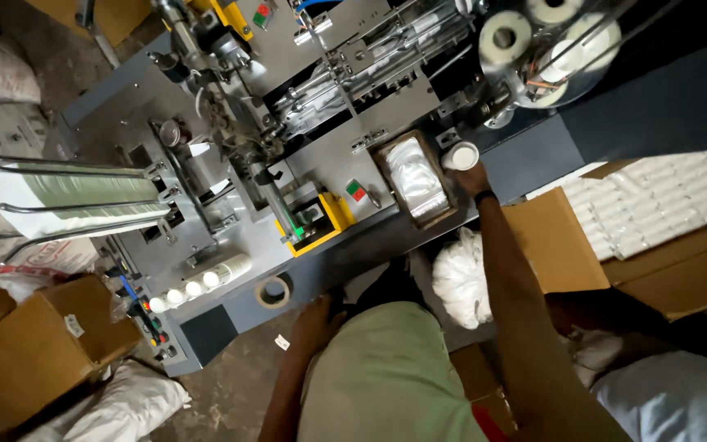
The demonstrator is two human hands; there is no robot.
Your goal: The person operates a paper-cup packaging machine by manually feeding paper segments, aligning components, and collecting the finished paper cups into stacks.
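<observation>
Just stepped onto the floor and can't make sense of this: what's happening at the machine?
A person looks down at a grey packaging machine. Their right hand reaches out and grips a white roll beside a tray of clear plastic bags. Their left hand rests low on the machine's edge, near a tape ring. An open cardboard box of white packs sits to the right.

Right hand (470,176): fingers hidden behind the white roll (461,155) it grips.
Left hand (314,321): fingertips lost under the machine's edge (321,282); grip unreadable.
Clear bags (416,178), just left of the right hand: count unclear through glare.
White stacks (656,200), right of that hand: perhaps packed rolls, cut by the frame edge.
</observation>
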